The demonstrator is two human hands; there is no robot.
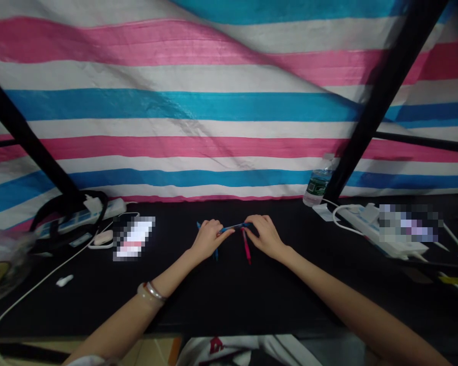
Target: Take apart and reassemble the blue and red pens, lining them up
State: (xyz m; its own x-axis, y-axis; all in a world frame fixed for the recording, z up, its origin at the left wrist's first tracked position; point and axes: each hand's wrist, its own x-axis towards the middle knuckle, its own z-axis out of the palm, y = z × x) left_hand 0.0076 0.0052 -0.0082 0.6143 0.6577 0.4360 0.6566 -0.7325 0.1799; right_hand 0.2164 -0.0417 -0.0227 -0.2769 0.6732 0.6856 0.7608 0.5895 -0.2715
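Head view: the left hand (208,238) and right hand (265,235) pinch opposite ends of a blue pen (234,227), fingers closed on it. A pink pen (247,246) lies on the black worktop (229,295) at six o'clock of it.

The blue pen (235,227) and pink pen (246,245) look like smooth, slightly glossy plastic. The table (229,295) is covered in matt black cloth. The striped tarp (198,101) behind is woven plastic sheet, creased, with a faint sheen. The bottle (318,182) is clear plastic. The power strip (370,226) and cables are smooth white plastic. The bangle (152,292) looks like polished metal.
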